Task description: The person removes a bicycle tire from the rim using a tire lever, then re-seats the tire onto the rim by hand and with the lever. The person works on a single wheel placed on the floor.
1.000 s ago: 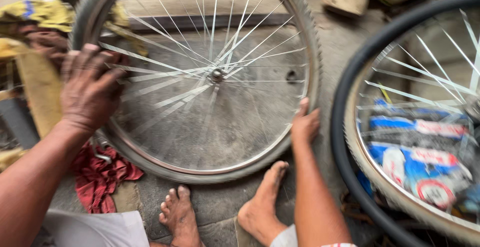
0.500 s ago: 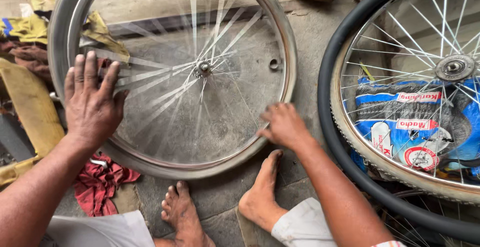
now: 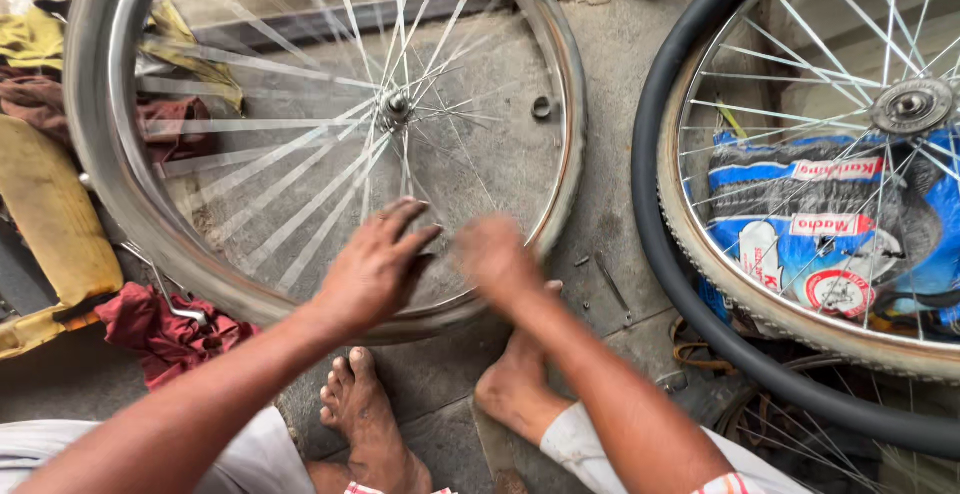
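- Head view: a bare, tyreless wheel rim (image 3: 110,194) stands tilted on the concrete floor (image 3: 610,204), its hub (image 3: 396,107) above both hands.
- The left hand (image 3: 375,269) lies flat over the lower spokes, fingers spread, gripping nothing.
- The right hand (image 3: 495,254) is just beside it near the rim's lower edge, blurred; I cannot tell whether it holds anything.
- Two bare feet (image 3: 365,419) rest below the rim.
- A tyred wheel (image 3: 660,224) leans at the right; a red rag (image 3: 170,329) lies at the left.
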